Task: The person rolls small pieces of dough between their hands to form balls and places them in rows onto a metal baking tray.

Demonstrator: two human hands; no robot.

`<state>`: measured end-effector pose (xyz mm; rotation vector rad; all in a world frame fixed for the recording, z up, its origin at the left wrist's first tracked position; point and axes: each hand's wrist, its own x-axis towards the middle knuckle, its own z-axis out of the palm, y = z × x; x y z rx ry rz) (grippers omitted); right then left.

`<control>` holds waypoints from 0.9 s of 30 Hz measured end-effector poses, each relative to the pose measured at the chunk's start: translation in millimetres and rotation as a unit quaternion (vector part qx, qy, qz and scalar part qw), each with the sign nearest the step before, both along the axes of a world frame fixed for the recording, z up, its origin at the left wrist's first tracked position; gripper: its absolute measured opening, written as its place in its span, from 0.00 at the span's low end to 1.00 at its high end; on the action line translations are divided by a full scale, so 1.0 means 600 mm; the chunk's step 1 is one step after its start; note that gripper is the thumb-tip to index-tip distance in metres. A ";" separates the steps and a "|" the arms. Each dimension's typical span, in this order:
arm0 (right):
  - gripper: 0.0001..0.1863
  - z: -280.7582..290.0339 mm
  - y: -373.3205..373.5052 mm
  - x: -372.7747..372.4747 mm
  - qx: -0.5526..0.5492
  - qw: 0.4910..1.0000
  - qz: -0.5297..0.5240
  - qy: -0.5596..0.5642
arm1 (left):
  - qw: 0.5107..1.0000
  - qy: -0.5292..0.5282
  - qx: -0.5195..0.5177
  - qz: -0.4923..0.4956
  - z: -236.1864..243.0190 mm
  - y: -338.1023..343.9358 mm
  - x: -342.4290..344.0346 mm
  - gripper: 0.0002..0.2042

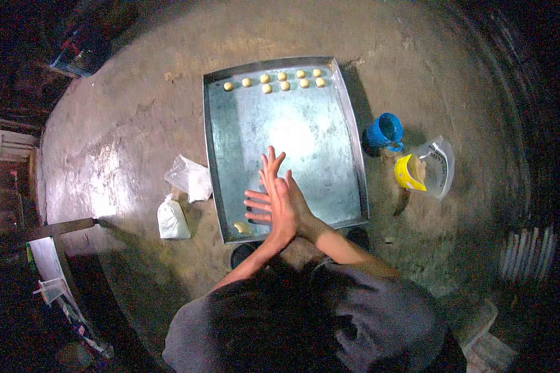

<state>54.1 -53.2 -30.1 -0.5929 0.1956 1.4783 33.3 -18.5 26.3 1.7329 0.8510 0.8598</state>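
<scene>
Over the near half of a metal tray (354, 149), my two hands are pressed palm to palm and crossed. My left hand (279, 196) has its fingers stretched toward the tray's far side. Behind it, my right hand (300, 202) lies crosswise, its spread fingers sticking out to the left. Whatever may be between the palms is hidden. Several small round dough balls (282, 76) sit in two rows along the tray's far edge. A flattened, irregular lump of dough (241, 228) lies in the near left corner.
Right of the tray stand a blue plastic mug (384, 132) and an opened clear and yellow bag (410, 173). On the left are a white filled bag (173, 219) and a crumpled plastic bag (190, 179). The tray rests on a worn concrete floor (137, 118).
</scene>
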 end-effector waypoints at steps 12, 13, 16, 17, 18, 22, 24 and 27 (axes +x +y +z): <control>0.50 0.032 0.001 0.021 0.137 0.963 -0.100 0.210 | 0.972 -0.014 0.187 -0.144 0.076 0.112 -0.058 0.26; 0.50 0.046 0.011 0.010 0.163 0.960 -0.078 0.212 | 0.956 0.019 0.228 -0.183 0.069 0.096 -0.051 0.26; 0.52 0.014 0.006 0.026 0.203 0.976 -0.068 0.048 | 0.903 0.096 0.262 -0.328 -0.018 0.034 -0.010 0.25; 0.52 0.009 0.008 0.038 0.164 0.984 -0.073 -0.015 | 0.904 0.091 0.246 -0.337 -0.022 0.026 -0.006 0.25; 0.52 0.008 -0.009 0.020 0.107 0.990 -0.085 -0.023 | 0.908 0.094 0.222 -0.343 -0.023 0.014 -0.013 0.25; 0.54 -0.011 -0.030 0.021 0.139 0.990 -0.026 -0.011 | 0.905 0.100 0.196 -0.365 -0.036 0.035 -0.006 0.24; 0.55 -0.020 -0.038 0.038 0.217 0.974 0.000 0.070 | 0.900 0.090 0.182 -0.386 -0.028 0.023 0.005 0.23; 0.55 -0.050 -0.027 0.024 0.159 0.986 -0.015 0.040 | 0.892 0.098 0.158 -0.411 -0.026 0.031 0.001 0.23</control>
